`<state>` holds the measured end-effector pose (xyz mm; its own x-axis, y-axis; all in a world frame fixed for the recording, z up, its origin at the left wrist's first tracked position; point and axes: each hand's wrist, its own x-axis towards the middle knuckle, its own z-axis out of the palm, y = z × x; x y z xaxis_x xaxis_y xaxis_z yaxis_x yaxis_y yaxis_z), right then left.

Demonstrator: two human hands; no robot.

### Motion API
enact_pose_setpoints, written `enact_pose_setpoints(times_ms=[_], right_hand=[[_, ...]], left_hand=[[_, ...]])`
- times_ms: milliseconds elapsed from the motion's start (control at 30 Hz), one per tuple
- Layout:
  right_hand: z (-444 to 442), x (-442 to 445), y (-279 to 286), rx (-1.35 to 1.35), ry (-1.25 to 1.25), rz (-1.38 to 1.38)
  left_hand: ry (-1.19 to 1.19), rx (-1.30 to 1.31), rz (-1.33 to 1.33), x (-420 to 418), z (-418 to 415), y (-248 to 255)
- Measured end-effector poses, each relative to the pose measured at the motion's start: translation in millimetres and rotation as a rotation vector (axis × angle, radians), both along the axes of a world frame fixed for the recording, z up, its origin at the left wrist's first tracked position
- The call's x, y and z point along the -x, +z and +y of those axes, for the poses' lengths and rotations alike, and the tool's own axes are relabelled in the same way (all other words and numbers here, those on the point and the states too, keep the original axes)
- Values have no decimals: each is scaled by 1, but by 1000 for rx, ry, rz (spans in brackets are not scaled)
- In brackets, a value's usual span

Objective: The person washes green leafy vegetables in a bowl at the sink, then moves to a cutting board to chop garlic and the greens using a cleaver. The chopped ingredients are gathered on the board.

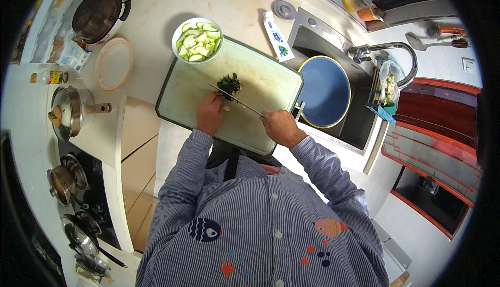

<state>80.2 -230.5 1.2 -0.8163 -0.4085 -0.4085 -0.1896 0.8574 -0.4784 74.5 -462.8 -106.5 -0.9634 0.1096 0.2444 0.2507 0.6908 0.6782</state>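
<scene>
A kitchen knife [245, 104] is gripped at its handle by my right hand [282, 127]. Its blade slants up and left across a small heap of dark green chopped leaves [230, 85]. Against the near left side of the heap, the fingertips of my left hand [210, 112] press down on the greens, close to the blade. Under both hands lies a pale cutting board [187, 95] with a dark rim. Pale bits, perhaps garlic, lie beside my left fingers. A white bowl [176, 36] of sliced green vegetable, possibly squash, stands at the board's far left corner.
Right of the board, a blue basin [324, 91] sits in the sink [359, 103] below a curved faucet [410, 58]. A white tube [278, 38] and a grey lid [284, 9] lie behind. To the left are a plate [114, 64], a lidded pot [70, 113] and a stove [97, 193].
</scene>
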Motion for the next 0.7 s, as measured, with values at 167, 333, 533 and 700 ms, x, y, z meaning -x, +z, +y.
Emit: enact_pose_setpoints(times_ms=[167,333,533,700], right_hand=[[-5,-3,-19,-68,26,25],[-15,3,-30,-12,-19,25],[-10,5,-11,-33,56,2],[-17,5,-12,-54,44,1]], left_hand=[[-17,49,34,2,1,6],[-47,47,4,2,-5,7],[-44,56,-1,1,-5,4],[-46,71,8,2,-4,9]])
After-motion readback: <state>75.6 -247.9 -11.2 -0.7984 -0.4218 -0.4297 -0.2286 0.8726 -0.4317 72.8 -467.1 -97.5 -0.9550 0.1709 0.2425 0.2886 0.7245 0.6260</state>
